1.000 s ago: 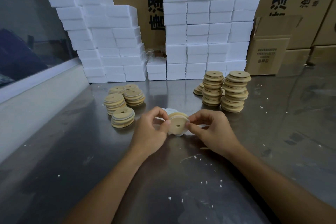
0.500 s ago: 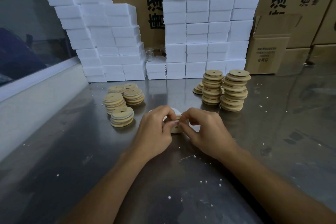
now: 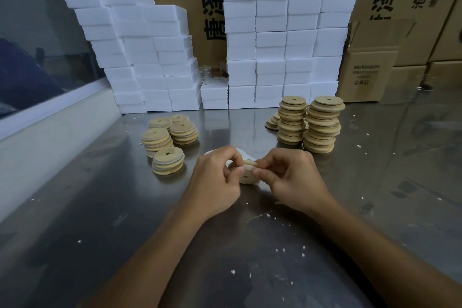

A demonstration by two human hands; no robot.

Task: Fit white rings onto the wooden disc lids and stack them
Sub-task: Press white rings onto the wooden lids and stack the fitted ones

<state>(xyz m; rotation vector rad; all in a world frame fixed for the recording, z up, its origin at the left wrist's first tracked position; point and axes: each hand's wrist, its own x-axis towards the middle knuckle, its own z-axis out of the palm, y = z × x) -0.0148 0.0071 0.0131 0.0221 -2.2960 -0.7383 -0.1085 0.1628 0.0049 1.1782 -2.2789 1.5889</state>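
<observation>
My left hand (image 3: pixel 217 180) and my right hand (image 3: pixel 291 177) together pinch one wooden disc lid (image 3: pixel 246 175) just above the metal table (image 3: pixel 100 207), tilted on edge so its face with the small hole points at me. A white ring lies round its rim, mostly hidden by my fingertips. More white rings (image 3: pixel 243 154) lie on the table behind my hands. Short stacks of ringed lids (image 3: pixel 168 160) stand at the left. Two tall stacks of bare lids (image 3: pixel 322 125) stand at the right.
Walls of white foam blocks (image 3: pixel 275 32) line the back of the table, with cardboard boxes (image 3: pixel 370 65) behind and to the right. A white ledge (image 3: pixel 45 117) runs along the left edge. White crumbs dot the table surface near me.
Both hands closed in over the lid, hiding it, then turned it so its face shows again between the fingertips. The stacks have not moved.
</observation>
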